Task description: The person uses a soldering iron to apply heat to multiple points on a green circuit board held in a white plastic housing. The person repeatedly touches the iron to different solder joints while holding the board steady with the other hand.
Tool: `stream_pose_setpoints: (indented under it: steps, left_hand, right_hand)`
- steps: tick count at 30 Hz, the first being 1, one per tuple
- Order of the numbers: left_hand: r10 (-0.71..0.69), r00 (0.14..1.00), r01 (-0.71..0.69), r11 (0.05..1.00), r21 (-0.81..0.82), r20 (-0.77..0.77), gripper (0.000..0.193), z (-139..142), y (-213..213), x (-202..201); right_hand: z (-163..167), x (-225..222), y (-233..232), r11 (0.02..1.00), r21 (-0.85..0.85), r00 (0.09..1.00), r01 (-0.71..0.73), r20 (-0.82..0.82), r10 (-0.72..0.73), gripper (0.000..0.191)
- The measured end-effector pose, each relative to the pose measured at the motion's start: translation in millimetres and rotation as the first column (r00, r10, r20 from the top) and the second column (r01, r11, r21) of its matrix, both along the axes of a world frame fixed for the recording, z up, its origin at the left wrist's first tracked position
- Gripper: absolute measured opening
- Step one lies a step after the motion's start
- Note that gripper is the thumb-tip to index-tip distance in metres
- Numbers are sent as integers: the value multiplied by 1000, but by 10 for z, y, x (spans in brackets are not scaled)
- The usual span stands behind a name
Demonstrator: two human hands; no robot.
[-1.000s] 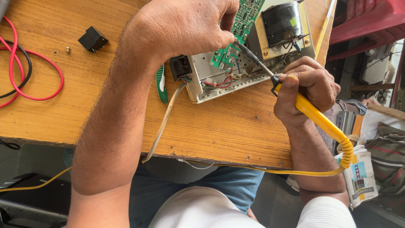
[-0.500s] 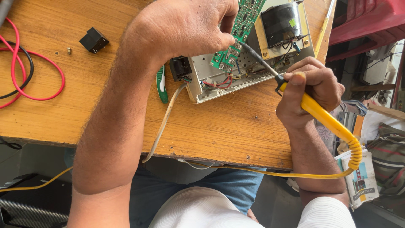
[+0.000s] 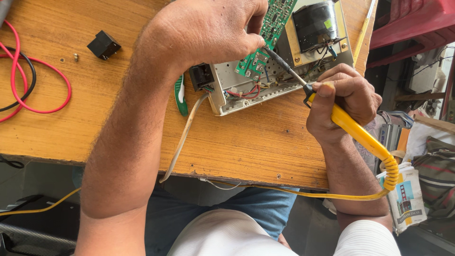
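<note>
Hands work best steady here: left hand [image 3: 208, 35] pinching the green board [image 3: 265, 40] still, right hand [image 3: 343, 102] gripping the iron [image 3: 353, 128], tip touching only the joint.

Between the left hand [image 3: 208, 33] and right hand [image 3: 343, 102] the open metal chassis [image 3: 265, 90] blocks the way, crowded by the upright green circuit board [image 3: 270, 33] and black transformer [image 3: 315, 23]. Below both hands the wooden table [image 3: 256, 137] lies bare. Left of the left forearm, a small black block [image 3: 103, 45] and red wire loops [image 3: 40, 90] leave open wood between them.
</note>
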State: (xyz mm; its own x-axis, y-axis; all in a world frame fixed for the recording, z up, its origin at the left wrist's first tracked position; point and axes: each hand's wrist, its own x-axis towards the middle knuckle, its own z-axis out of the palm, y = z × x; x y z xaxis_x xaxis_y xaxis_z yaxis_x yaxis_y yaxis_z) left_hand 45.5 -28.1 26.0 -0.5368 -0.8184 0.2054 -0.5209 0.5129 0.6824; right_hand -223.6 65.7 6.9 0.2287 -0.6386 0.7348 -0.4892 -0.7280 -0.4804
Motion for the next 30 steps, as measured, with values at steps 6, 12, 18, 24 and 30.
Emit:
stream_pose_setpoints:
  steps: [6, 12, 18, 24, 30]
  left_hand:
    - [-16, 1000, 16, 1000, 9, -20, 19, -4, 1, 17]
    - [-5, 1000, 5, 1000, 11, 3, 18, 4, 2, 14]
    - [12, 999, -12, 1000, 5, 34, 22, 8, 27, 8]
    - [-14, 1000, 14, 1000, -20, 0, 16, 12, 4, 6]
    - [-7, 1000, 6, 999, -32, -29, 9, 24, -15, -10]
  right_hand:
    - [-29, -11, -15, 1000, 7, 1000, -22, 9, 22, 36]
    - [-31, -9, -4, 1000, 12, 1000, -8, 0, 8, 36]
    - [-36, -5, -2, 998, 53, 999, 22, 23, -23, 35]
    - [-25, -3, 7, 1000, 14, 998, 9, 61, -10, 36]
    - [-29, -24, -11, 1000, 0, 997, -27, 76, 27, 37]
